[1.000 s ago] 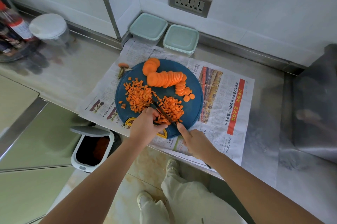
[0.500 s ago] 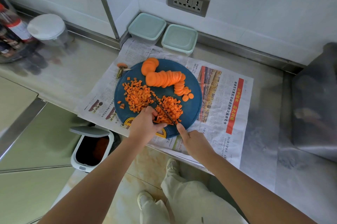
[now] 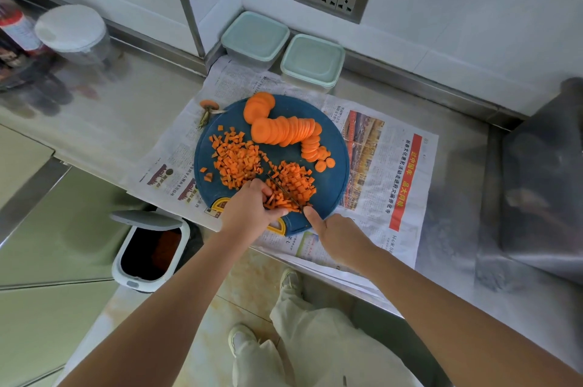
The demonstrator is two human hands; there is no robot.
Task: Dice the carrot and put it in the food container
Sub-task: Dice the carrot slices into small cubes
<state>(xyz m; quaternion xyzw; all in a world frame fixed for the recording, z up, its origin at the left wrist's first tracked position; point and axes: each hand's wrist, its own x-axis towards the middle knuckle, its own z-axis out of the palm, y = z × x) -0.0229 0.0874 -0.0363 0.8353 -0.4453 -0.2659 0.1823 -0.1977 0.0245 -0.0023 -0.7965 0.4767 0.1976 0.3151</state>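
Carrot strips [image 3: 278, 201] (partly diced) gripped by the curled left hand [image 3: 247, 211]; right hand [image 3: 339, 237] grips the knife [image 3: 283, 190].

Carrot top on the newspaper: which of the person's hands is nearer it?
Left. The left hand steadies carrot pieces, nearer the person and right of the carrot top; the right hand, gripping the knife, is further right.

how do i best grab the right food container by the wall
Probably take the right container at its front right corner, fingers under the overhanging lid rim, coming from the front and above. Those two sides stand free; the wall runs behind and the other container sits close on its left.
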